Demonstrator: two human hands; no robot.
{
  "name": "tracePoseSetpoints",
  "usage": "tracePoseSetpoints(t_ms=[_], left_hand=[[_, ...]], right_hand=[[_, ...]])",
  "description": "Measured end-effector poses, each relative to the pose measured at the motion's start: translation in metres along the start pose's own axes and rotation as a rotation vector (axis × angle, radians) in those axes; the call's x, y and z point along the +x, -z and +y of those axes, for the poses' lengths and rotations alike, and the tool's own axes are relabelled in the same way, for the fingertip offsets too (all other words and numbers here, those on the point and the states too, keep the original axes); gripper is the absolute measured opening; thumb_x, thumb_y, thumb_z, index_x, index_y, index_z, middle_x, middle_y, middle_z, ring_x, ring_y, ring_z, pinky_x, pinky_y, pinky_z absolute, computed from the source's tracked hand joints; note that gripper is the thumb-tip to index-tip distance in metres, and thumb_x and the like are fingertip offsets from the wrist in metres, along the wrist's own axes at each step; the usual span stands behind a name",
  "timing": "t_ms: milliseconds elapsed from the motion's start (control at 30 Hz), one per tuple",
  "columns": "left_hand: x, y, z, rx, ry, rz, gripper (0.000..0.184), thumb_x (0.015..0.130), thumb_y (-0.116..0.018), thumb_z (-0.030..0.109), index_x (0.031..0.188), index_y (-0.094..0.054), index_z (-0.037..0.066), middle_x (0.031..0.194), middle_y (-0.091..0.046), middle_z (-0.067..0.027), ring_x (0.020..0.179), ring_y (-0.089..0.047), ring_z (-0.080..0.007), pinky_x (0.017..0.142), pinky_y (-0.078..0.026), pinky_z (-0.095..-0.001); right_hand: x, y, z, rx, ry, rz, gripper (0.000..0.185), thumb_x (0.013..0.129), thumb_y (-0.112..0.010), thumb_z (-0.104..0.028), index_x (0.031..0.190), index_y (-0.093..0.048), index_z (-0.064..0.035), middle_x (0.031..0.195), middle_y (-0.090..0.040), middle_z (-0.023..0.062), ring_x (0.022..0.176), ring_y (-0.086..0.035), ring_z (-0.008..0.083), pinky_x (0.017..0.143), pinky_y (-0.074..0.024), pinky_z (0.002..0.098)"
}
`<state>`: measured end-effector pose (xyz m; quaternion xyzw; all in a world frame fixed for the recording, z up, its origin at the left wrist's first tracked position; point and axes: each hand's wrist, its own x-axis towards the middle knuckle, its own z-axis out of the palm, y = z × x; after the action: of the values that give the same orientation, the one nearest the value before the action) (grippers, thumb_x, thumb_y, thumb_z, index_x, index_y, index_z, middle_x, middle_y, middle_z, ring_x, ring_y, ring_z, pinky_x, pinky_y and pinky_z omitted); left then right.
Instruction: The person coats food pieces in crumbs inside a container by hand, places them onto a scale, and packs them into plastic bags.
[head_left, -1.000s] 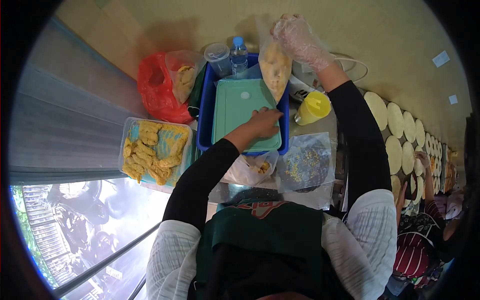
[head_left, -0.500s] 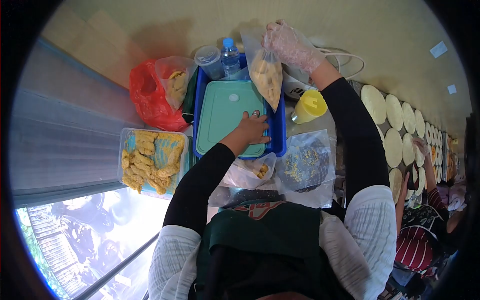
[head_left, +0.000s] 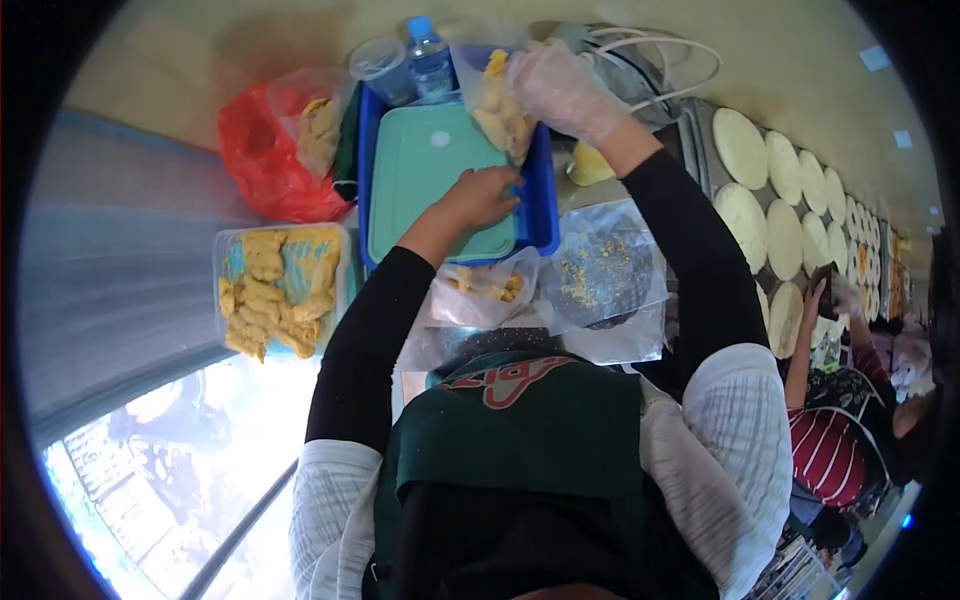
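At the far right of the blue tub (head_left: 547, 205), the gloved right hand (head_left: 562, 90) grips the bag of food (head_left: 498, 108), while the half-open left hand (head_left: 480, 198) rests on the green lid (head_left: 415, 165), grasping nothing; a slipping grip could spill food, uneven pressure tip the lid.

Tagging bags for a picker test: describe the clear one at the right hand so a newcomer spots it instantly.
Find the blue tub with the green lid. At the tub's top right in the picture is a clear bag of yellow pieces. Unlike the bags by the red bag and below the tub, this one touches the gloved right hand.
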<state>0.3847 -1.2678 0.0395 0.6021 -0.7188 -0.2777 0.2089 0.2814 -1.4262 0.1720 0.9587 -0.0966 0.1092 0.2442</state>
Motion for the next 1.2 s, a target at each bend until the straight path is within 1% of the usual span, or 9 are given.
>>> tracePoseSetpoints(t_ms=[133,267,333,400,533,667,867,1067,1200], left_hand=[[-0.036,0.042,0.053,-0.066,-0.081,0.448,0.029,0.077,-0.063,0.013,0.106,-0.06,0.007,0.105,-0.062,-0.0123,0.102,-0.057,-0.0311,0.084,-0.046,-0.0418],[-0.127,0.063,0.1,-0.261,-0.168,0.688,0.021,0.079,-0.063,0.004,0.099,-0.059,0.002,0.095,-0.061,-0.0131,0.085,-0.06,-0.0275,0.072,-0.048,-0.0341],[-0.188,0.058,0.106,-0.452,0.036,0.489,0.015,0.082,-0.063,0.004,0.096,-0.06,0.001,0.087,-0.061,-0.0103,0.075,-0.059,-0.0185,0.065,-0.046,-0.0274],[-0.241,0.038,0.105,-0.63,0.108,0.571,0.011,0.087,-0.061,0.009,0.094,-0.061,0.001,0.084,-0.061,-0.0062,0.072,-0.058,-0.0119,0.063,-0.045,-0.024],[-0.335,-0.013,0.092,-0.812,0.607,0.704,0.017,0.09,-0.058,0.016,0.095,-0.062,0.0,0.084,-0.063,-0.0027,0.078,-0.057,-0.0085,0.069,-0.046,-0.0259],[-0.386,-0.025,0.091,-0.912,0.696,0.828,0.016,0.092,-0.056,0.015,0.098,-0.06,0.0,0.086,-0.063,-0.0021,0.08,-0.056,-0.0083,0.072,-0.045,-0.0238],[-0.43,-0.019,0.073,-0.898,0.738,0.887,0.016,0.092,-0.057,0.014,0.099,-0.058,-0.001,0.084,-0.062,-0.0014,0.08,-0.056,-0.0072,0.072,-0.045,-0.023],[-0.467,-0.009,0.053,-0.795,0.779,0.832,0.016,0.09,-0.058,0.012,0.101,-0.058,0.001,0.083,-0.06,-0.0013,0.077,-0.056,-0.0076,0.07,-0.045,-0.0233],[-0.486,-0.019,0.026,-0.749,0.69,0.816,0.015,0.089,-0.057,0.008,0.102,-0.058,0.002,0.082,-0.058,-0.0007,0.074,-0.054,-0.0077,0.066,-0.045,-0.0236]], right_hand=[[0.006,-0.008,-0.004,0.309,-0.103,0.084,0.023,0.074,-0.059,-0.018,0.095,-0.062,-0.0089,0.088,-0.064,0.0079,0.087,-0.062,0.0295,0.075,-0.0465,0.0427],[0.024,0.036,-0.036,0.125,-0.269,-0.021,0.044,0.083,-0.058,-0.034,0.121,-0.052,-0.0114,0.121,-0.054,0.0114,0.107,-0.055,0.0303,0.091,-0.0418,0.0443],[0.035,0.066,-0.059,0.144,-0.285,0.045,0.043,0.083,-0.059,-0.034,0.119,-0.053,-0.0101,0.119,-0.056,0.0112,0.104,-0.056,0.0317,0.09,-0.0429,0.0438],[0.043,0.087,-0.086,0.326,-0.258,0.122,0.042,0.082,-0.06,-0.033,0.117,-0.054,-0.009,0.116,-0.058,0.0117,0.102,-0.057,0.0326,0.088,-0.0445,0.0426],[0.059,0.108,-0.181,0.931,-0.006,0.206,0.037,0.081,-0.063,-0.028,0.109,-0.057,-0.0041,0.103,-0.062,0.016,0.094,-0.06,0.0329,0.082,-0.0484,0.0381],[0.085,0.114,-0.28,0.957,0.316,-0.053,0.033,0.079,-0.064,-0.026,0.099,-0.057,-0.0011,0.092,-0.063,0.0164,0.089,-0.062,0.0294,0.08,-0.0485,0.0374],[0.111,0.096,-0.35,0.633,0.373,-0.294,0.025,0.074,-0.066,-0.02,0.092,-0.062,-0.0028,0.085,-0.064,0.0173,0.084,-0.063,0.0327,0.076,-0.0491,0.0409],[0.113,0.081,-0.35,1.093,0.054,-0.232,0.027,0.07,-0.069,-0.021,0.089,-0.064,-0.0025,0.078,-0.065,0.0149,0.075,-0.065,0.0252,0.07,-0.0503,0.037],[0.096,0.089,-0.314,1.931,-0.391,-0.286,0.027,0.077,-0.066,-0.016,0.098,-0.061,0.0004,0.086,-0.063,0.0098,0.085,-0.061,0.0183,0.076,-0.0486,0.0317]])
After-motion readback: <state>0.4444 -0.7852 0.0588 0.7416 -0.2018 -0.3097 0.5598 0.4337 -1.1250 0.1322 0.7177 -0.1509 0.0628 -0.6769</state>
